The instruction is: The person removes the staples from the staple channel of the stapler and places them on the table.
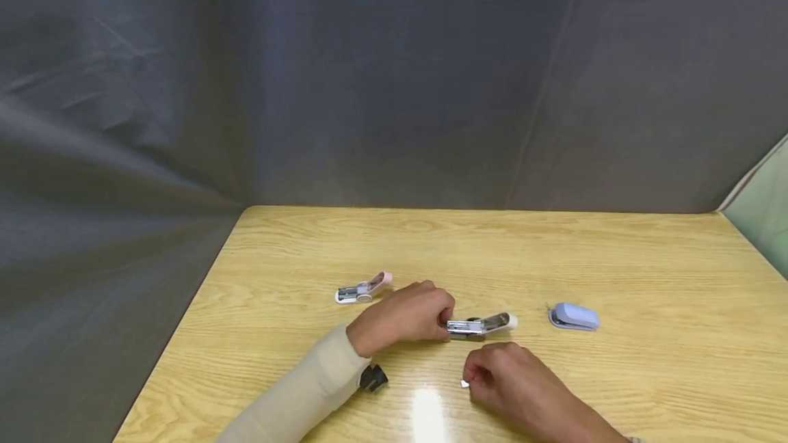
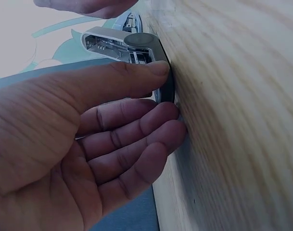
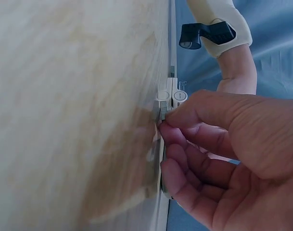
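From my station I log the left hand (image 1: 406, 316), fingers gripping one end of an opened stapler (image 1: 470, 327) on the surface (image 1: 277, 258). Right hand (image 1: 520, 381), near it, pinches a small bright piece (image 1: 464, 384); a pink stapler (image 1: 369, 288) stands opened leftward, a blue stapler (image 1: 575, 315) rightward.
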Demonstrator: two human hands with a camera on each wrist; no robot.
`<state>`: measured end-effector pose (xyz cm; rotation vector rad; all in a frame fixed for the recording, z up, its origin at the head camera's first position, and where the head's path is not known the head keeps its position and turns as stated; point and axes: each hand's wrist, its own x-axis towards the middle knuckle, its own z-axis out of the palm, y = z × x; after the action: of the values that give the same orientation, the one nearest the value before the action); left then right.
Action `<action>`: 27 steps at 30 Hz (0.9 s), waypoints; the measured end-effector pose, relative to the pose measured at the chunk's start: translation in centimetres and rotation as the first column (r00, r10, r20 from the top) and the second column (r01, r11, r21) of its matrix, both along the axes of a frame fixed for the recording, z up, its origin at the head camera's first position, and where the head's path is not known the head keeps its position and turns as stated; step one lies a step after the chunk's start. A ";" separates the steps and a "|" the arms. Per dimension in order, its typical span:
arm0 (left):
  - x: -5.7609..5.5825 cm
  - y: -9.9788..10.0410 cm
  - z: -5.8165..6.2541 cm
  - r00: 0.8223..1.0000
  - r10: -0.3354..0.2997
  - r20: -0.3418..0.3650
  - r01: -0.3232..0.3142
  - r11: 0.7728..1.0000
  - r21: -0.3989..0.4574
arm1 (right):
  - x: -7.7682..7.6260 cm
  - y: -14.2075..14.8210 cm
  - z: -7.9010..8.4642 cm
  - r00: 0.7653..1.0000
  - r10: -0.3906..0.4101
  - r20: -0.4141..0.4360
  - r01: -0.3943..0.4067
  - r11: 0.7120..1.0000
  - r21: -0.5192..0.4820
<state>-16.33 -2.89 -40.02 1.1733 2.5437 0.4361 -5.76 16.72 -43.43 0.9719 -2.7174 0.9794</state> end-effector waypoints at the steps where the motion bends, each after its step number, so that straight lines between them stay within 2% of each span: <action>1: 0.1 0.0 0.0 1.000 -0.001 -0.010 0.001 1.000 -0.006 | 0.0 0.0 -0.1 1.000 0.001 0.002 -0.001 1.000 0.001; 7: 0.4 0.4 0.6 0.997 -0.010 -0.079 0.004 0.997 -0.076 | 0.1 0.3 -0.1 1.000 0.003 -0.024 -0.003 1.000 0.000; 14: 0.9 0.6 1.0 0.988 -0.009 -0.152 -0.010 0.993 -0.120 | 0.5 0.7 0.7 1.000 -0.010 -0.018 0.010 1.000 -0.016; 19: 0.9 0.6 1.2 0.992 -0.002 -0.127 -0.015 0.990 -0.137 | 0.9 1.5 1.5 0.999 -0.048 -0.013 0.048 0.999 -0.009; 22: 0.9 0.7 1.3 0.990 -0.024 -0.136 0.005 0.990 -0.138 | 1.2 2.3 1.9 0.998 -0.062 -0.029 0.062 0.998 -0.009; 24: 0.9 0.8 1.4 0.985 -0.049 -0.168 0.027 0.991 -0.134 | 1.3 3.0 2.0 0.997 -0.068 -0.045 0.067 0.998 -0.012; 27: 0.9 1.1 1.5 0.962 -0.092 -0.257 0.060 0.990 -0.131 | 1.5 4.1 2.3 0.993 -0.090 -0.077 0.089 0.996 -0.008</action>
<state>-15.46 -1.80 -38.53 1.3564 2.6878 0.1083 -4.27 20.82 -41.11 0.8600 -2.6682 0.9128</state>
